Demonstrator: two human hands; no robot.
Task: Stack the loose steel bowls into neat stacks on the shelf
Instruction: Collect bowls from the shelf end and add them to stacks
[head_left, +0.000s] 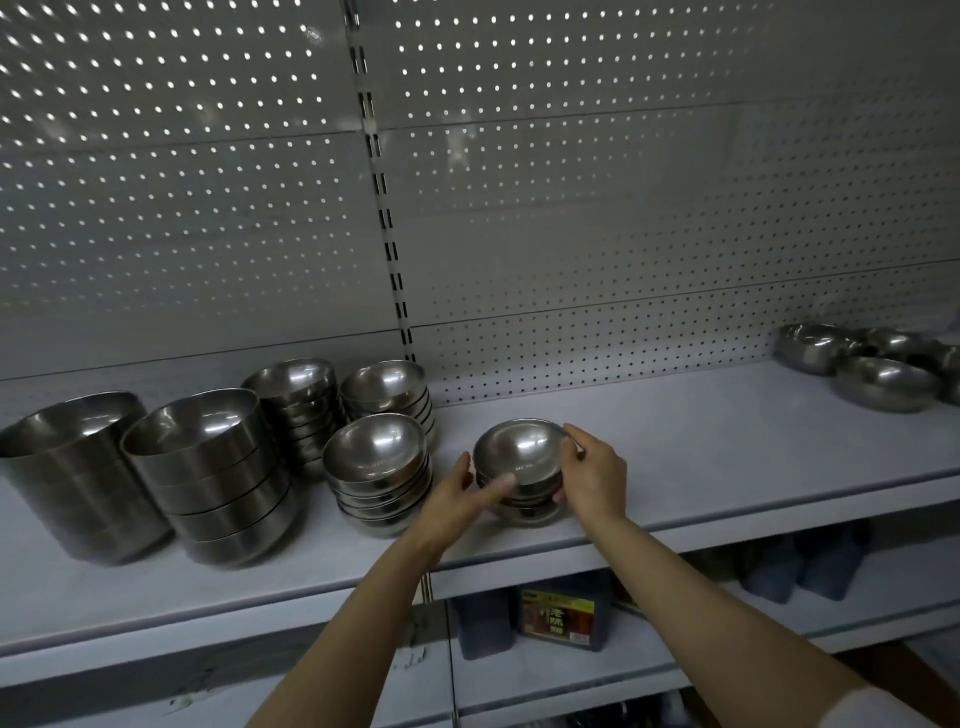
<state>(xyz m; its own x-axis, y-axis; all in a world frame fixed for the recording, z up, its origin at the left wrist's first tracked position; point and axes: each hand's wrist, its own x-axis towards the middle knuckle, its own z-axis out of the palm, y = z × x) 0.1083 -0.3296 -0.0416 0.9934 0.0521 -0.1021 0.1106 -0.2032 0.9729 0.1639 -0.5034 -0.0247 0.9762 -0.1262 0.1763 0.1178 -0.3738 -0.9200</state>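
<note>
A short stack of small steel bowls stands near the front of the grey shelf. My left hand holds its left side, thumb laid across the front of the bowls. My right hand grips the right side, one finger on the top bowl's rim. Just to the left stand neat stacks of small bowls, with two more stacks behind. Further left are two stacks of wide bowls. Loose bowls lie at the shelf's far right.
A perforated back panel rises behind the shelf. The lower shelf holds a dark container with a yellow label and dark blue items. Bare shelf surface stretches between the held stack and the loose bowls.
</note>
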